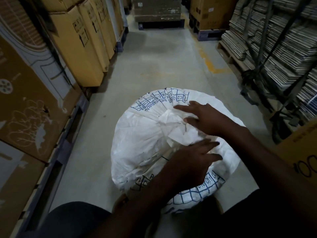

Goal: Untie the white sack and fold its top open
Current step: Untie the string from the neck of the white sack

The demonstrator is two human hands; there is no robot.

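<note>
Both hands hovered spread and holding nothing over the white sack (137, 143) standing on the floor (154, 66), the right hand (204, 117) almost touching its gathered knot (167, 117), the left hand (190, 158) on the knot's near side.

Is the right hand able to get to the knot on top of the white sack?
Probably yes. The right hand already rests beside the gathered knot atop the white sack, fingers spread, with nothing between them. The left hand sits nearer the camera.
</note>
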